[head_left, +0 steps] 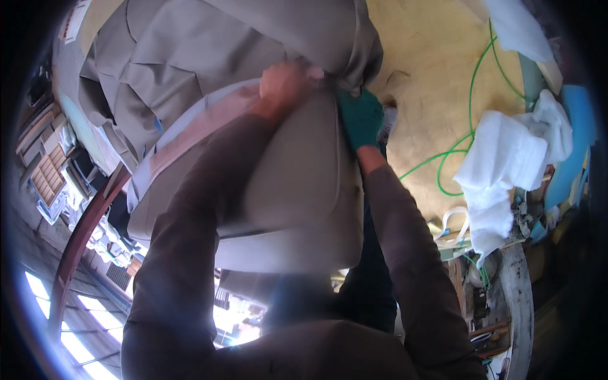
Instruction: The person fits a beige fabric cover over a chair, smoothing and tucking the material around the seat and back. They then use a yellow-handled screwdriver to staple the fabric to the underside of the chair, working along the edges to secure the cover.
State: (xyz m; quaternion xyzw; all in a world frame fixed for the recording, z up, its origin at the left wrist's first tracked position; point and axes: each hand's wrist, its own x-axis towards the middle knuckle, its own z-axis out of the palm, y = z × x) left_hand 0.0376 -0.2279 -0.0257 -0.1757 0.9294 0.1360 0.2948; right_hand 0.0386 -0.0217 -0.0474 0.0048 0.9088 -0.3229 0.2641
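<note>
A padded cushion in a smooth taupe upholstery cover [297, 171] lies in front of me, with a piped seam along its right side. My bare left hand [283, 85] is closed at the cushion's far edge, gripping the cover; motion blurs its fingertips. In a green glove, my right hand [362, 118] grips the same cover at the far right corner, its fingers partly hidden by the fabric. Left of the cushion runs a pinkish strip with a pale border [202, 123]. Loose, wrinkled taupe material [171, 57] is bunched beyond my hands.
A tan worktable [430, 69] extends to the right, with a thin green hose [470, 120] looped over it. White wadding [500, 152] lies by its right edge, near a blue sheet [573, 145]. A curved dark red bar [82, 234] stands at the left.
</note>
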